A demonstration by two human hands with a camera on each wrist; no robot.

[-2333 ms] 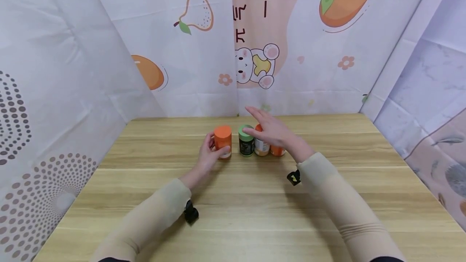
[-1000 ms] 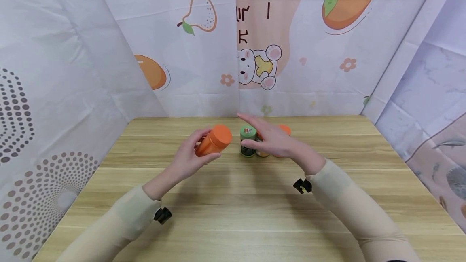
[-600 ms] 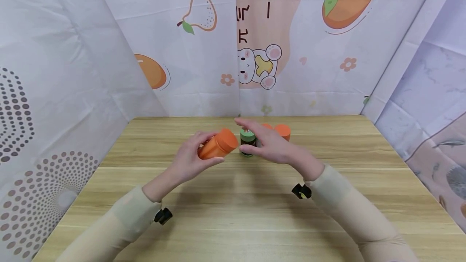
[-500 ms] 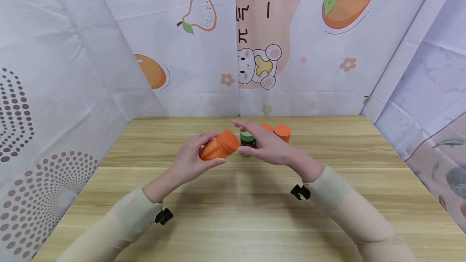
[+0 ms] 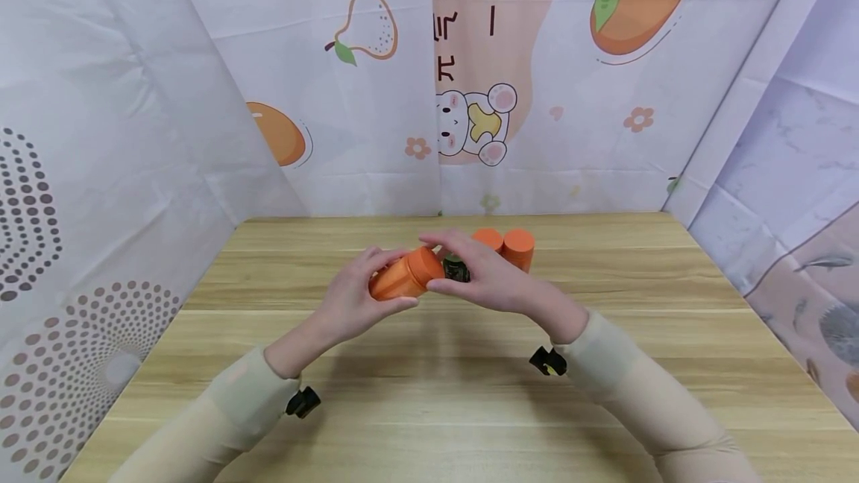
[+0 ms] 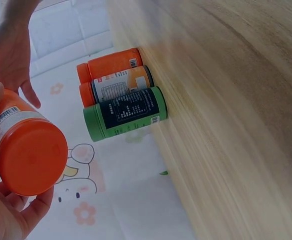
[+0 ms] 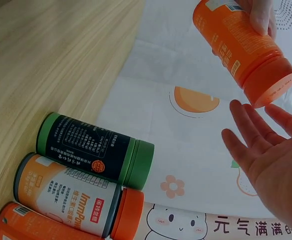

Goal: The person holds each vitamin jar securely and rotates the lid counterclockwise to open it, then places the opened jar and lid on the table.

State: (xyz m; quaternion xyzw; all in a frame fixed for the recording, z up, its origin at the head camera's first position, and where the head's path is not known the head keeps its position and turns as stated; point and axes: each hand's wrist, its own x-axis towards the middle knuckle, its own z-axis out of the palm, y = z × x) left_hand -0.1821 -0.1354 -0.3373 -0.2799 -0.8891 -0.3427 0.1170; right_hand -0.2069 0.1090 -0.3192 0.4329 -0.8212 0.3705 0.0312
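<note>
The left hand is curling firmly around an orange bottle, holding it tilted above the wooden table. The right hand is hovering beside its orange cap, fingers spread and gripping nothing; contact is unclear. Uncapping seems to be starting, the next move likely calling for a right-hand grip. Behind, a green bottle and two orange-capped bottles are standing in a row before a printed curtain.
</note>
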